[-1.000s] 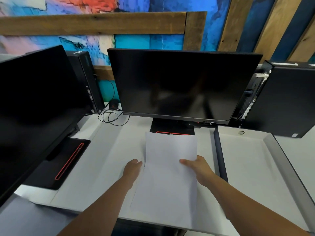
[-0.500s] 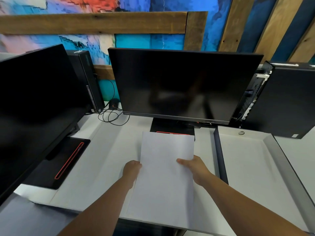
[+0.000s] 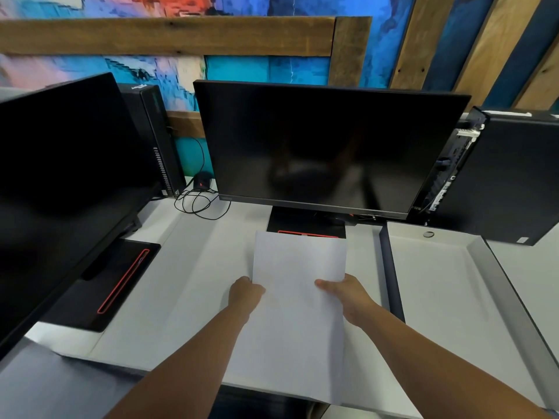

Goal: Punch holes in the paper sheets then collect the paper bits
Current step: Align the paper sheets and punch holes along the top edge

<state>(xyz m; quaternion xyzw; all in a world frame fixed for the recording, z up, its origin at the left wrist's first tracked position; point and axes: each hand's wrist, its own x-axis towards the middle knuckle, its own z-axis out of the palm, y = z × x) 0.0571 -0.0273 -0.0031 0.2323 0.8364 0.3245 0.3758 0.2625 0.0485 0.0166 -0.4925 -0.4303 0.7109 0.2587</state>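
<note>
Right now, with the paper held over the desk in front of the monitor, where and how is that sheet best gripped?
By its two long side edges around mid-length, one hand coming in from each side, as the left hand and right hand do. The paper is thin, limp and long towards the monitor, so an end grip would probably let it droop.

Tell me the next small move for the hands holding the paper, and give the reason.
Probably lay the paper sheets flat on the white desk and square their edges. The left hand and right hand each grip a side edge, holding the sheets above the desk, and no hole punch is in view yet.
</note>
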